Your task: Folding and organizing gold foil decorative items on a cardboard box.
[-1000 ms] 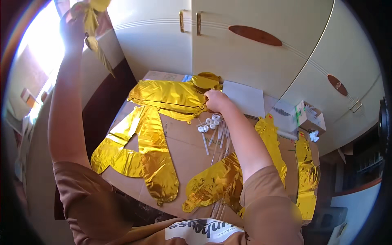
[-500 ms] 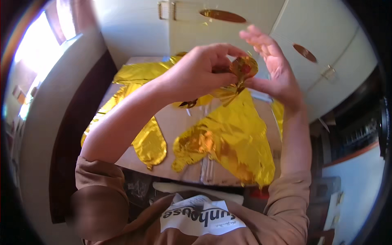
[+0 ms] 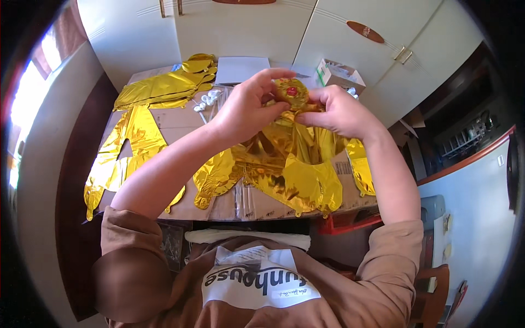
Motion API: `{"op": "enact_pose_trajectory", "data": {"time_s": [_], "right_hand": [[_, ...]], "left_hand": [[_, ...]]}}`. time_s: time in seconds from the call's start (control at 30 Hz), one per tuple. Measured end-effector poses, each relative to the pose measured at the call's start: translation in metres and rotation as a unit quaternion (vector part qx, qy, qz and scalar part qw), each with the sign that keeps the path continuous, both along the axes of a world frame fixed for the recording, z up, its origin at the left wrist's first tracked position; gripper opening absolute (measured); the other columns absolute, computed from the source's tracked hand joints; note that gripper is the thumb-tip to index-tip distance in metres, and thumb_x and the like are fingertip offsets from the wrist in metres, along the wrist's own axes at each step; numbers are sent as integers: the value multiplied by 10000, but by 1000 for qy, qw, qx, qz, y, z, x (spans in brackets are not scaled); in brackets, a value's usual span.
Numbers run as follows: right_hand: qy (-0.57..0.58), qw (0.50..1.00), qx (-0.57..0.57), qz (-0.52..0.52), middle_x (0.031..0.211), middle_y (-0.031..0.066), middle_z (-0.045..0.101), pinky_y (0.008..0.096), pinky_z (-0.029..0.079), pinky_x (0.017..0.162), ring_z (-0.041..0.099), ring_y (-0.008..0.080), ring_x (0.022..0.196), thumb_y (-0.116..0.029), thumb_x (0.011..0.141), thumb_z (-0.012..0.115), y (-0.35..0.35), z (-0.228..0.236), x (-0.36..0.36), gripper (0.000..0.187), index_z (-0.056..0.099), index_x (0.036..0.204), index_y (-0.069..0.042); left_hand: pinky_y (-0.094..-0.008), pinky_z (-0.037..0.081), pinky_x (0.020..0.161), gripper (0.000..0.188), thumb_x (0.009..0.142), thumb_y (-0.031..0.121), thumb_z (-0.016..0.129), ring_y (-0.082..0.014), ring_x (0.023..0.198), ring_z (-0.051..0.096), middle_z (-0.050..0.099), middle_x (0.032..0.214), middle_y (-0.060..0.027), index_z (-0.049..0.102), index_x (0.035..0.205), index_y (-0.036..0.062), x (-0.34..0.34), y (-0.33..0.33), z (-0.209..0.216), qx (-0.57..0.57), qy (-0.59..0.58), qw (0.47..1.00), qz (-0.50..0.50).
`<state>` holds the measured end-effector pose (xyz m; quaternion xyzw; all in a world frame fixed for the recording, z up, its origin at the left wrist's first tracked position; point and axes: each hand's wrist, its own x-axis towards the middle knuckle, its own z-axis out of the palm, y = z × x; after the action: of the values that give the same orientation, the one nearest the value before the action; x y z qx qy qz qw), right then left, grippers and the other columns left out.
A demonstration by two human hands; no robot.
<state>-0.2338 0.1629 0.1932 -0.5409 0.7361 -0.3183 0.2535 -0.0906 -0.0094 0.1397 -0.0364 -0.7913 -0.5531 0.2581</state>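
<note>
A flat gold foil balloon (image 3: 311,183) is held up over the cardboard-covered table, its lower part draping down and touching the cardboard. Its bunched top shows a round red mark between my hands. My left hand (image 3: 252,106) pinches this bunch from the left, thumb below and fingers curled above. From the right, my right hand (image 3: 343,113) grips the foil with thumb and fingers close together. Below the left wrist lies another rounded gold foil piece (image 3: 216,175); whether it belongs to the held balloon I cannot tell.
More flat gold foil balloons (image 3: 134,131) lie on the left, with a stack (image 3: 164,90) behind them. White crumpled bits (image 3: 209,99) rest beside a pale flat sheet (image 3: 243,68). An open white box (image 3: 344,75) stands at the back right, before white cabinets (image 3: 246,27).
My right hand, raised with fingers spread before, has lowered and closed on the foil. My left hand keeps its pinch. The whole view has shifted, showing more of the table.
</note>
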Motion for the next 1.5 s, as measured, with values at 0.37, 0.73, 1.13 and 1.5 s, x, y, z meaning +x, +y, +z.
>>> {"op": "enact_pose_trajectory", "data": {"time_s": [0.37,0.73,1.13,1.5], "right_hand": [[458,803,-351,-146,813,104,732,315,527,650,675,179,699,-133,915,702,35,85,-6,127,736,984,-32],[577,784,-228,18,901,95,655,379,502,784,604,221,775,-107,824,632,84,-123,57,197,669,980,8],[533,829,-165,34,796,64,572,386,486,831,576,223,774,-132,803,603,72,-195,63,151,641,909,-32],[489,869,-66,20,922,75,622,420,455,911,594,230,854,-152,783,641,74,-193,79,278,660,1026,-18]], "left_hand": [[-330,522,807,426,1017,438,564,-173,832,650,683,908,-93,665,1025,24,-5,-39,-35,302,-36,951,62],[-498,493,1018,735,947,391,639,-302,1217,602,566,1408,-168,343,1540,74,-60,-29,-95,496,-300,811,-75],[-400,554,886,507,875,153,695,-308,1060,684,662,1236,-185,562,1347,25,-22,-64,-148,-154,-201,953,167],[-442,509,927,269,820,175,728,-358,1051,636,671,1116,-161,713,1052,38,2,-43,-144,-313,9,950,13]]}}
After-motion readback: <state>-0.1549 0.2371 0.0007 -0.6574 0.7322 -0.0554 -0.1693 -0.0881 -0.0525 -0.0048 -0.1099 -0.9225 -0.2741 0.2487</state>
